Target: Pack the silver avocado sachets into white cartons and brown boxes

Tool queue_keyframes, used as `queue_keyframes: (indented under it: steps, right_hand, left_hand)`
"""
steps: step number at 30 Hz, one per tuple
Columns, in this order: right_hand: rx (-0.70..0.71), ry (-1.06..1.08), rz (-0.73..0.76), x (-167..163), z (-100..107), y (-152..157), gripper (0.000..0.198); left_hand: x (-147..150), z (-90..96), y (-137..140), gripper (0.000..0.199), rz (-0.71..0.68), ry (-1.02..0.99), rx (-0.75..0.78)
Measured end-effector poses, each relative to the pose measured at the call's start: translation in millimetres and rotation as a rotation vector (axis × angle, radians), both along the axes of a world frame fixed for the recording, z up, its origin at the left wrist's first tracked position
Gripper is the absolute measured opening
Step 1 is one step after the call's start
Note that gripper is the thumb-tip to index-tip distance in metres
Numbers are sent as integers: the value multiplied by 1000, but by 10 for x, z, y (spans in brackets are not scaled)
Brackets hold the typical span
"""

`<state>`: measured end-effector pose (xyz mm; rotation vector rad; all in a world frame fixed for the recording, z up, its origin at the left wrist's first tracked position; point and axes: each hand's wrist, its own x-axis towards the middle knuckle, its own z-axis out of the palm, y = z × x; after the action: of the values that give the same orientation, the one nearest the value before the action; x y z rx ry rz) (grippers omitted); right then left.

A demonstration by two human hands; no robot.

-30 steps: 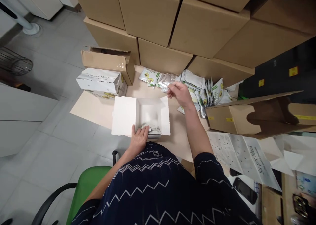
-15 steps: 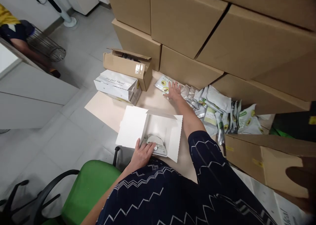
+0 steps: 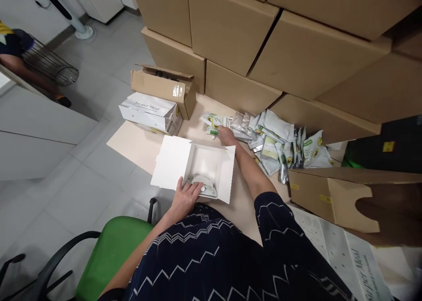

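Observation:
In the head view, an open white carton (image 3: pixel 211 160) lies before me, its flaps spread. Inside, against its near wall, lies a white pouch (image 3: pixel 211 189) with a small round cap. My left hand (image 3: pixel 186 196) is curled over the carton's near edge, fingers touching the pouch, thumb toward the left flap. Beyond the carton, my right hand (image 3: pixel 227 137) pinches a white and green avocado-print pouch (image 3: pixel 212 119), which tilts up from the table. Its fingertips are partly hidden. Right of this hand lies a pile of similar pouches (image 3: pixel 270 147).
A closed white carton (image 3: pixel 148 111) and an open brown box (image 3: pixel 161 83) stand at the table's left. Large brown boxes (image 3: pixel 234 32) are stacked behind. A cut-out brown box (image 3: pixel 329 200) lies right. A green chair (image 3: pixel 112 252) is at lower left; another person's leg (image 3: pixel 29 76) shows far left.
My right hand has gone from lying spread on the pouch to pinching it, drawing its near side up. The left hand stays at the carton. The view has shifted slightly right.

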<state>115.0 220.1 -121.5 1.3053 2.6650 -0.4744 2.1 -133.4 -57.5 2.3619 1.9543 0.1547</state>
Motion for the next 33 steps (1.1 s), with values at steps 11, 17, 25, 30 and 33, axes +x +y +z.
queue_keyframes:
  steps: [11,17,25,30,33]
  right_hand:
    - [-552,1428,-777,1490,640,-1152,53]
    - [-184,1505,-1051,1920,833,-1412,58]
    - [-100,1564,-717,1530,1664,-1727,54]
    - [-248,1326,-581,927,1866,-1920,36]
    - [-392,1188,-473,564,1659,-1989,24]
  left_hand:
    - [-41,85,62,47,-50,-11,-77]
    - [-83,-4,71,48,-88,-15,-52]
    - [-55,60,89,48,-91,-28,-79]
    - [-32,106,103,48,-77,-46,-141]
    - [-30,115,107,49,-67,-56,-159]
